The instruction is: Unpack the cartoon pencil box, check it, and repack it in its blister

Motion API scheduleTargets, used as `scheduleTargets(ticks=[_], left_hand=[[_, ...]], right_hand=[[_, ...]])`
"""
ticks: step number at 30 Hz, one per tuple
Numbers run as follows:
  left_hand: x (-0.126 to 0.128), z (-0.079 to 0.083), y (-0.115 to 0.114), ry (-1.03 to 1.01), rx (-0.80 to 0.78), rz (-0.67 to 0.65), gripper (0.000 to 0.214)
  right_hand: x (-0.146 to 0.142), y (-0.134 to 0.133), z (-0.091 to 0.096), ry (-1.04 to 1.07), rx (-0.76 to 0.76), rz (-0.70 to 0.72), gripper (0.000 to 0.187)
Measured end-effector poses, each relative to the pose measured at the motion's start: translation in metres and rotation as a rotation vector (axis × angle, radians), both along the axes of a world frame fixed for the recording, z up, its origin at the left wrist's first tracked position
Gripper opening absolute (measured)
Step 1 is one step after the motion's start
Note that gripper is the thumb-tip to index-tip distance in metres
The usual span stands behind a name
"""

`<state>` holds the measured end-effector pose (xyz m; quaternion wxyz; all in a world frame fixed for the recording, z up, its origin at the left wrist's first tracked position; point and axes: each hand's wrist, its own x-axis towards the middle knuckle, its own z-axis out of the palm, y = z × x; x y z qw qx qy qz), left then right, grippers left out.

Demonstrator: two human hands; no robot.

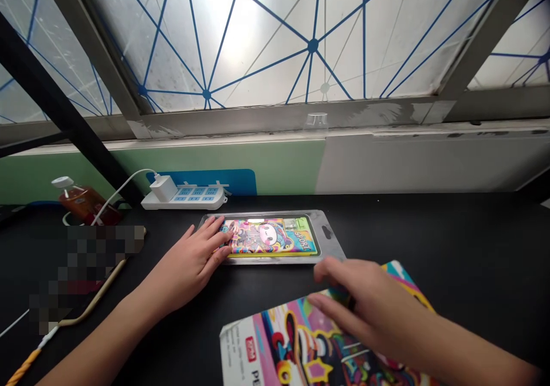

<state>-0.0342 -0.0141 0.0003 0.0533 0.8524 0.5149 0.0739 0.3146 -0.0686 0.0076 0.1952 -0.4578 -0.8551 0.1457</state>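
Left grip [187,266] lies open on phone case [270,238]; right grip [356,311] curls over printed box [275,346].

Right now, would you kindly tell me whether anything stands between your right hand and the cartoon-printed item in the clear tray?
Nothing blocks it: only the black desk and the clear tray's rim lie between your right hand and the cartoon-printed item. Your left hand does rest on the item's left end.

Glossy plastic tray [329,243] (clear), matt tabletop [433,231]
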Motion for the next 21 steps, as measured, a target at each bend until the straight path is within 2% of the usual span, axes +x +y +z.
scheduleTargets(ticks=[3, 5, 7, 9, 12, 15, 21], left_hand=[[-0.004, -0.004, 0.003, -0.002, 0.055, 0.001, 0.044], [-0.004, -0.006, 0.004, -0.011, 0.123, -0.012, 0.041], [0.0, -0.007, 0.003, -0.034, 0.207, -0.04, 0.041], [0.006, -0.009, -0.001, -0.041, 0.257, -0.093, 0.045], [0.017, -0.011, -0.01, 0.006, 0.252, -0.183, 0.051], [0.021, -0.013, -0.016, 0.015, 0.241, -0.205, 0.053], [0.017, -0.007, -0.017, -0.151, 0.209, -0.225, 0.043]], right_hand=[[0.031, 0.025, 0.022, -0.021, -0.136, -0.089, 0.044], [0.057, 0.047, 0.03, -0.051, -0.291, -0.173, 0.049], [0.083, 0.067, 0.031, -0.097, -0.421, -0.248, 0.054], [0.103, 0.081, 0.027, -0.111, -0.476, -0.302, 0.059], [0.118, 0.093, 0.017, -0.115, -0.483, -0.341, 0.064], [0.121, 0.099, 0.01, -0.126, -0.454, -0.359, 0.065], [0.119, 0.1, 0.006, -0.156, -0.388, -0.341, 0.064]])
